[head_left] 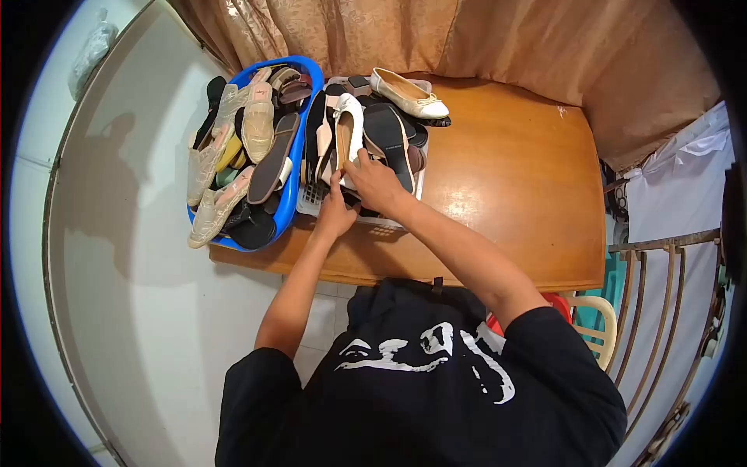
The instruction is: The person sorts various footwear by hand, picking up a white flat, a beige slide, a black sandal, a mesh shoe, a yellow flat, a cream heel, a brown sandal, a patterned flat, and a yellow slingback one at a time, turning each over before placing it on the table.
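Both my hands are at the heel end of a white flat shoe [354, 121], whose bow-trimmed toe points away from me. My left hand [336, 214] grips the heel from the near side, fingers closed. From the right, my right hand [376, 183] pinches the same heel. Beneath the shoe is a light grey plastic basket [387, 224] filled with footwear. Beside my right hand lies a black-soled shoe [387, 140], sole up. A second white flat shoe [410, 93] with a bow rests at the basket's back right corner.
To the left stands a blue oval basin [289, 198] heaped with sandals and beige mesh shoes [257, 121]. Both containers are on a wooden table [513, 187] against a brown curtain [521, 47]. A cream plastic chair [603, 327] and a wooden rack [661, 311] are at the right.
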`<state>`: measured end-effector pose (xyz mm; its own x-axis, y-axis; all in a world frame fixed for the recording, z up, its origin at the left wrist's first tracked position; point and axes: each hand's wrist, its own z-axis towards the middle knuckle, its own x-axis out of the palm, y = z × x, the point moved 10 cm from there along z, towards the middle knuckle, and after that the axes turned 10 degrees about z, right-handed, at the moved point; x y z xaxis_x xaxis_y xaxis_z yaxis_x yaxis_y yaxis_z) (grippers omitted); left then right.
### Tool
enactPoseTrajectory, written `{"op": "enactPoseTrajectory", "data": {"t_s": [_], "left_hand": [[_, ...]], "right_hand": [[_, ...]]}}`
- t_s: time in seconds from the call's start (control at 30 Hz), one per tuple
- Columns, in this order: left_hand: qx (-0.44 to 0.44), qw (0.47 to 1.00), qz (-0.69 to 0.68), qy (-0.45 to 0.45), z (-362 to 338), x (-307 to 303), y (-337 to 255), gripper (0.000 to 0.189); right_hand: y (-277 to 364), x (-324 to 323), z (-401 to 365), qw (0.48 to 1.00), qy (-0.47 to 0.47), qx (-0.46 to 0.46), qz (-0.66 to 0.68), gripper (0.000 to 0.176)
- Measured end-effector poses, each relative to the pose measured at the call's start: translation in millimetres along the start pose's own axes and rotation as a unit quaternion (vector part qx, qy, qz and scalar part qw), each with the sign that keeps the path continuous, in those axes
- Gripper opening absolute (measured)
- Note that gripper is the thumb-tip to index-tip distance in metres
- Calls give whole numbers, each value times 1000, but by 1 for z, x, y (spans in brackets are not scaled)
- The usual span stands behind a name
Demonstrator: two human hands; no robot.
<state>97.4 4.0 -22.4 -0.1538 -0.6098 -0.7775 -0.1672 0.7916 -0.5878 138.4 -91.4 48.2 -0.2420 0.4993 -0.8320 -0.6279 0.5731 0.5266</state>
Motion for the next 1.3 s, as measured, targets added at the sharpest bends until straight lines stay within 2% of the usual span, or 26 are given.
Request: {"op": "enactPoseTrajectory", "data": {"t_s": [0.07,0.1,0.17,0.2,0.3,0.33,0.37,0.43,0.53,0.63,0.67,0.7,0.77,0.9,0.97,1.03,1.13,1.23,1.27,1.3], "left_hand": [[68,996,-7,-60,4,-11,-1,90],[63,997,-11,-46,-10,9,-10,90],[65,997,8,-45,-6,8,-14,90],[37,999,-2,-11,-3,9,-6,91],[40,997,23,-67,-7,-4,-10,93],[43,996,23,-68,-10,-9,-17,94],[17,999,23,-32,-7,-7,-14,98],[22,998,-13,-51,-15,-24,-34,95],[158,961,-196,-112,-23,-33,-45,93],[213,915,-330,-88,-26,-39,-52,92],[183,859,-478,-27,-30,-32,-59,96],[196,830,-521,-9,-33,-37,-67,93],[142,751,-644,36,-36,-41,-83,89],[75,700,-703,102,-21,-19,-84,82],[72,786,-607,87,-16,-8,-84,72],[77,756,-636,132,-12,6,-92,68],[57,736,-656,160,-15,13,-114,63],[51,742,-648,160,-5,23,-127,73],[44,721,-674,153,-4,25,-130,74],[50,729,-666,151,0,28,-128,75]], "right_hand": [[0,-11,3,999,-5,20,33,77],[-7,-9,-20,999,3,35,37,75],[-17,-6,-21,998,-12,40,51,73],[-13,-6,-16,997,-18,42,68,73],[-3,-11,-9,995,-11,63,72,74],[-4,-11,-6,994,12,81,77,73],[-4,-14,-3,990,14,87,106,71],[-4,-21,-2,987,-35,71,142,68],[4,-41,-12,971,-71,84,214,66],[20,-67,-29,961,-117,40,246,67],[25,-77,-35,960,-136,40,243,69],[28,-83,-40,961,-140,38,236,69],[34,-90,-53,963,-139,35,226,70],[52,-105,-72,979,-150,19,139,70],[56,-107,-82,982,-150,17,111,70],[57,-113,-91,982,-174,-12,75,70],[52,-120,-100,982,-164,-19,94,60],[49,-114,-110,983,-138,-62,108,51],[46,-111,-113,983,-121,-78,113,48],[42,-115,-114,983,-109,-87,122,45]]}}
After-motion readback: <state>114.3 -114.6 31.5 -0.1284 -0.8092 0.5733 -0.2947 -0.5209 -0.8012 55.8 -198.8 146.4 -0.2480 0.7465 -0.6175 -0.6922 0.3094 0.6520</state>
